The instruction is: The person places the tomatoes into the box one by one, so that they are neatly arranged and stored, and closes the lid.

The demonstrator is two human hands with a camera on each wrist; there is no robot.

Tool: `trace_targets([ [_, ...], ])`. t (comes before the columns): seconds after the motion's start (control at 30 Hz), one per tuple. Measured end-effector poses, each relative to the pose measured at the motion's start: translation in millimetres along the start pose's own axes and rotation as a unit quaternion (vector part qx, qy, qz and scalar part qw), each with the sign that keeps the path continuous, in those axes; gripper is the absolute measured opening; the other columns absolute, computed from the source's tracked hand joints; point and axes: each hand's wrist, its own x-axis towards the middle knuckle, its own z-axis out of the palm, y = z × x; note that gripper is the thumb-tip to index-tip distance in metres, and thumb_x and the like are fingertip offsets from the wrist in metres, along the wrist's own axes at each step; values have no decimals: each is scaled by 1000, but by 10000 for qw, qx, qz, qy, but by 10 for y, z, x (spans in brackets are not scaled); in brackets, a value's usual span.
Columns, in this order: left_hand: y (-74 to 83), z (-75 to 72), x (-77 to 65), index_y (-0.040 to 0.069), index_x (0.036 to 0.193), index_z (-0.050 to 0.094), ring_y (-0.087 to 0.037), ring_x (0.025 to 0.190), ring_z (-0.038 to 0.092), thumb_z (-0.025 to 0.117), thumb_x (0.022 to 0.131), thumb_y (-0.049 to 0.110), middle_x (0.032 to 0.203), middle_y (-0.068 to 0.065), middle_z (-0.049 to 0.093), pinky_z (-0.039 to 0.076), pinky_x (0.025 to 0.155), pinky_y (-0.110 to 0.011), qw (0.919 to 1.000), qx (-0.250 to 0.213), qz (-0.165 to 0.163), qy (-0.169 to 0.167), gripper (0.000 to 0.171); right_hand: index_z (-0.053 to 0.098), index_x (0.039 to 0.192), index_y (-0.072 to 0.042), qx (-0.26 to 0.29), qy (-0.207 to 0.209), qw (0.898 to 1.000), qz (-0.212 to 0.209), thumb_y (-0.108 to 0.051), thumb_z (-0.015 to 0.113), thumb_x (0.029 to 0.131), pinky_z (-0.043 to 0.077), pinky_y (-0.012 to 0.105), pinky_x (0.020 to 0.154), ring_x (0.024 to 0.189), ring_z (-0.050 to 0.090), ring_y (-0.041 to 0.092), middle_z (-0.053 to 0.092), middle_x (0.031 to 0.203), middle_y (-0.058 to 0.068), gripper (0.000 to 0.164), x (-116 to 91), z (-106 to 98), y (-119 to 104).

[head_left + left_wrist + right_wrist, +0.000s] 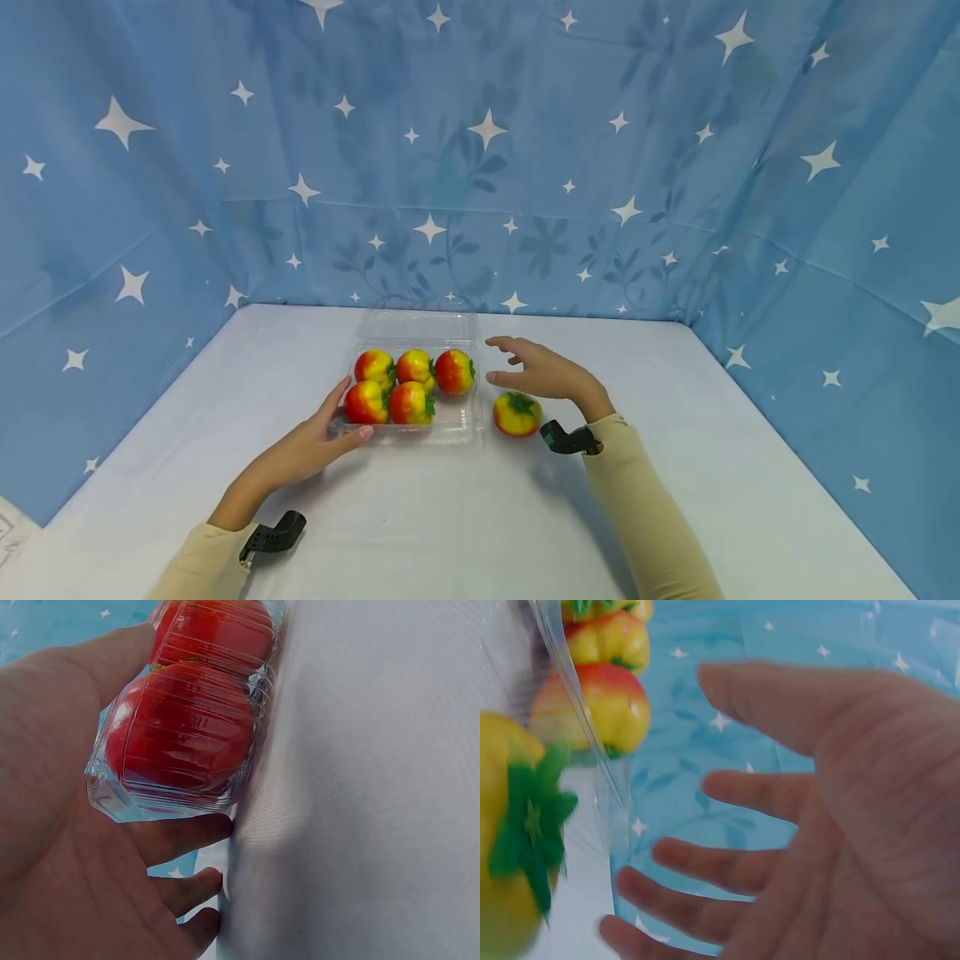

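A clear plastic clamshell box [456,423] holds several red-and-yellow, persimmon-like fruits [412,404] with green leafy tops, in two rows. Its front row has a bare spot at the right end. My left hand [307,450] rests at the box's front left corner, thumb along the front rim and fingers spread by the left side. In the left wrist view the lower fingertips [202,881] reach the tabletop. One loose fruit [517,417] sits right of the box, leafy top up. My right hand [543,372] is raised just behind it, fingers extended and holding nothing.
The box's clear lid [417,327] is swung back behind it. A white-covered table [420,533] carries everything. Blue curtains [487,183] with white stars hang at the back and both sides. Black bands with cameras [570,437] sit on both wrists.
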Motion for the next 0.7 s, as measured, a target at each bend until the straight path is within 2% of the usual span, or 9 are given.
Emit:
trace_targets([
  [0.17, 11, -1, -6, 8, 172, 0, -59, 153, 24, 67, 104, 49, 172, -35, 13, 25, 116, -77, 10000, -61, -18, 0, 104, 40, 165, -14, 243, -561, 9977, 306, -42, 67, 103, 44, 61, 114, 147, 46, 43, 40, 166, 20, 74, -64, -39, 129],
  [0.3, 18, 7, -16, 7, 172, 0, -59, 152, 26, 68, 104, 49, 171, -36, 14, 26, 116, -77, 10000, -67, -19, -23, 105, 39, 165, -15, 406, -974, 9927, 578, -43, 69, 98, 45, 60, 111, 143, 48, 39, 43, 162, 22, 79, -86, -15, 194],
  [0.47, 20, 6, -15, 7, 172, 0, -59, 152, 26, 67, 104, 48, 172, -35, 13, 26, 116, -77, 10000, -64, 25, -11, 104, 50, 158, -18, 352, -1225, 9874, 932, -43, 78, 92, 55, 50, 100, 125, 58, 31, 53, 148, 17, 76, -49, 50, 212],
  [0.6, 13, 2, -10, 8, 172, -1, -59, 153, 25, 66, 105, 49, 172, -35, 11, 25, 117, -77, 10000, -79, -3, -12, 104, 60, 148, -20, 428, -1419, 9827, 1113, -39, 83, 90, 61, 43, 85, 108, 63, 26, 56, 138, 15, 65, -32, 95, 200],
  [0.7, 12, 2, -4, 9, 172, -2, -58, 153, 24, 65, 105, 50, 173, -34, 10, 24, 117, -77, 9999, -108, -12, -26, 103, 64, 140, -22, 459, -1499, 9805, 1185, -38, 84, 88, 62, 41, 79, 103, 63, 25, 57, 134, 12, 58, -36, 118, 195],
])
